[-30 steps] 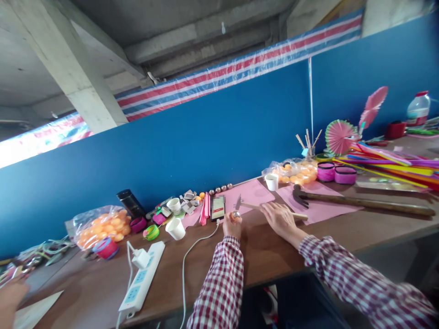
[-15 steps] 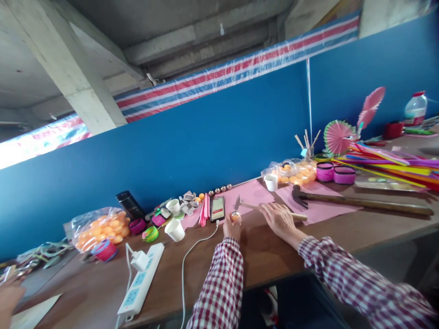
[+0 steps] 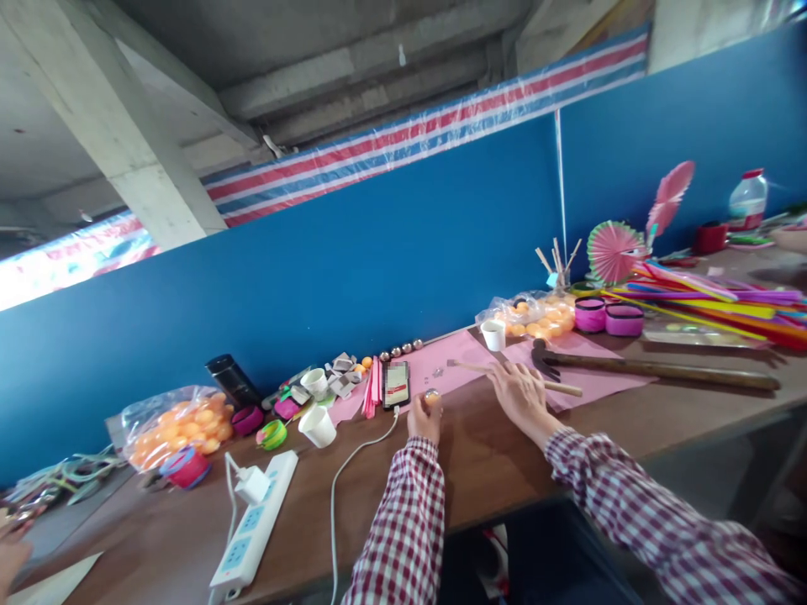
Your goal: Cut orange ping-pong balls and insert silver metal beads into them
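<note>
My left hand (image 3: pixel 424 420) is closed round a small orange ball (image 3: pixel 432 397) with a shiny silver patch on its top. My right hand (image 3: pixel 520 393) lies over the wooden handle of a small hammer (image 3: pixel 472 366), its fingers round the handle. The handle's end sticks out to the right of the hand, and the head points left above pink paper (image 3: pixel 463 349). Little silver pieces (image 3: pixel 437 372) lie on that paper, between the hammer head and a phone (image 3: pixel 396 385). Past my right hand rests a large claw hammer (image 3: pixel 656 368).
A white power strip (image 3: pixel 255 525) and a charging cable (image 3: pixel 340 479) lie to the left. White paper cups (image 3: pixel 317 426), bags of orange balls (image 3: pixel 182 428) and silver balls (image 3: pixel 396 352) line the back. Colourful strips (image 3: pixel 712 302) are at right. Another person's hand (image 3: pixel 13 546) shows at far left.
The small hammer's head has moved right, away from the ball, and my right hand has shifted with it. My left hand still holds the ball. The camera has turned slightly.
</note>
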### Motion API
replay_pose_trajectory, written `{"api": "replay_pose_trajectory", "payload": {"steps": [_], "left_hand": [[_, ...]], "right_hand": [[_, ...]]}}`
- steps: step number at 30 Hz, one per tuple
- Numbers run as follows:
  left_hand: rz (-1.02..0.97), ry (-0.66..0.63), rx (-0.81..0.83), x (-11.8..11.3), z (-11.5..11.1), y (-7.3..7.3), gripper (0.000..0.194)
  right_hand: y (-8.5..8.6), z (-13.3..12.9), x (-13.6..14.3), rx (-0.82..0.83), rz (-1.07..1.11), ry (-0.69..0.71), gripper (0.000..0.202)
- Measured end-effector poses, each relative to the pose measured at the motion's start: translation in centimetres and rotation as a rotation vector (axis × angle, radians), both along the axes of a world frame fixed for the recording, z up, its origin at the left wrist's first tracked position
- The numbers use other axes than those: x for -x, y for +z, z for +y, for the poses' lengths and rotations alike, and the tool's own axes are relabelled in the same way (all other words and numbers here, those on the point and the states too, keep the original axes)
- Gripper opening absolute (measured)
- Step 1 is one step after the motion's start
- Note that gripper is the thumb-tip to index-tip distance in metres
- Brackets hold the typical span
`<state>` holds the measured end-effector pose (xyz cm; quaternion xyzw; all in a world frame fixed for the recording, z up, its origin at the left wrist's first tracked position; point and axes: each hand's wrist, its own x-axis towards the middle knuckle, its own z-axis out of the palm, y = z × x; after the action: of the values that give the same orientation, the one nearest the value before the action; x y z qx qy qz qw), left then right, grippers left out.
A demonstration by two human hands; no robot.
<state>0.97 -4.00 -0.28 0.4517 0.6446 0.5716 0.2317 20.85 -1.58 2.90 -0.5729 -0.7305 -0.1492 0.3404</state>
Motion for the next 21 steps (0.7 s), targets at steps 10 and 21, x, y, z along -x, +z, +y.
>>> {"api": "replay_pose_trajectory", "payload": {"steps": [10, 21], "left_hand": [[0.066, 0.018, -0.054, 0.2, -0.2, -0.1, 0.03], [0.101, -0.02, -0.077, 0.5, 0.1, -0.5, 0.034]], "right_hand": [[-0.6, 1.7, -1.2, 0.066, -0.071, -0.212, 0.023], [-0.9, 1.6, -1.4, 0.259, -0.04, -0.272, 0.029]]}}
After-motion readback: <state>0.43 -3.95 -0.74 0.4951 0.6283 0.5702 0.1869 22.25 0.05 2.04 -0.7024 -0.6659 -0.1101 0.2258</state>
